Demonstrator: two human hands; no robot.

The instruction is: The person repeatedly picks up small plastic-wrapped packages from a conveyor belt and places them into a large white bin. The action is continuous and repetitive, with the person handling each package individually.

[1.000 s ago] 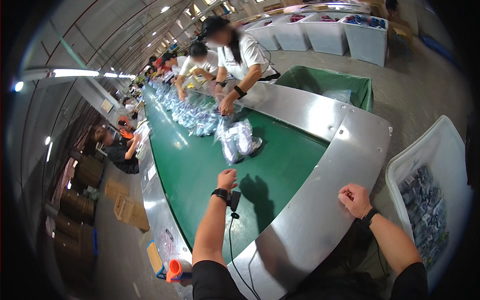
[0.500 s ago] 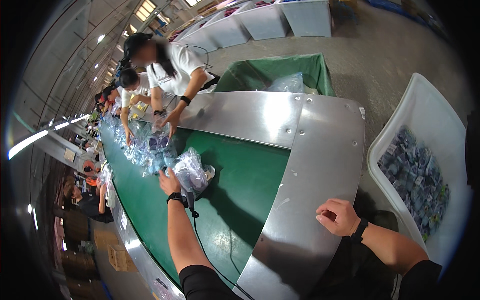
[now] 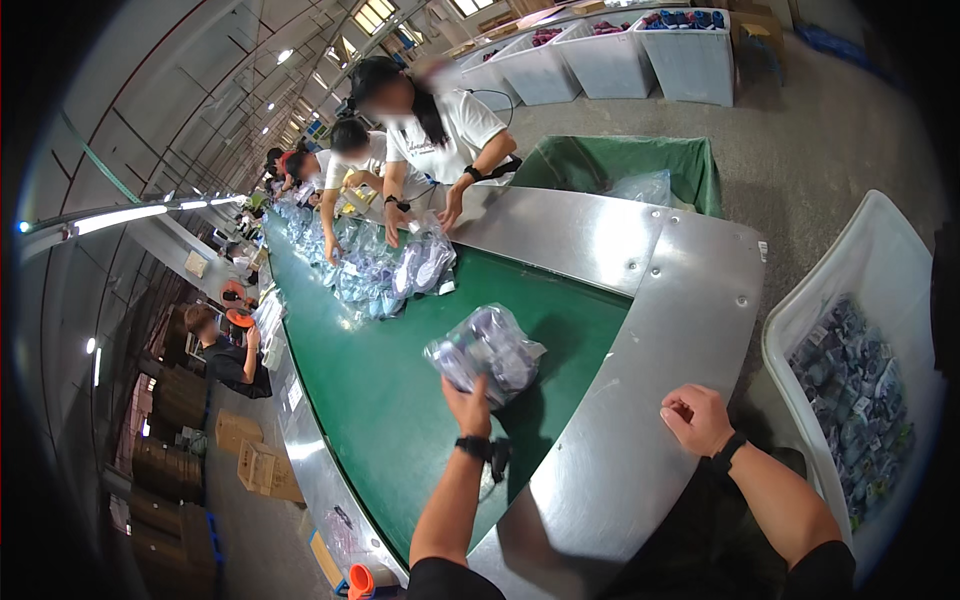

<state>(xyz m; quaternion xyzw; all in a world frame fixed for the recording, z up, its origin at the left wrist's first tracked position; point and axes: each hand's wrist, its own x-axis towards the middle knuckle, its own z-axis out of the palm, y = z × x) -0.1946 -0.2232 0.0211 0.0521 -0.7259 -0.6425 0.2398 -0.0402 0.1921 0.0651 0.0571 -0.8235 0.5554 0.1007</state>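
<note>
A clear plastic bag of purplish items [image 3: 486, 350] is lifted over the green conveyor belt [image 3: 375, 400]. My left hand [image 3: 468, 404] grips its near side, the thumb showing against the plastic. My right hand [image 3: 697, 418] hangs loosely curled above the metal rim [image 3: 655, 340] of the conveyor, with nothing visible in it. Farther up the belt lies a pile of clear bags [image 3: 375, 275] with bluish and purple contents. A co-worker in a white shirt [image 3: 455, 130] reaches toward that pile with both hands.
To my right stands a white bin [image 3: 790, 340] partly filled with small bagged items. A green-lined container [image 3: 690, 165] is beyond the metal rim. White tubs [image 3: 685, 65] line the back. Cardboard boxes [image 3: 265, 470] and an orange cup-like thing [image 3: 368, 580] are at the left.
My left hand has brought the bag away from the pile, nearer and to the right. My right hand stays curled over the rim. The view has turned somewhat left.
</note>
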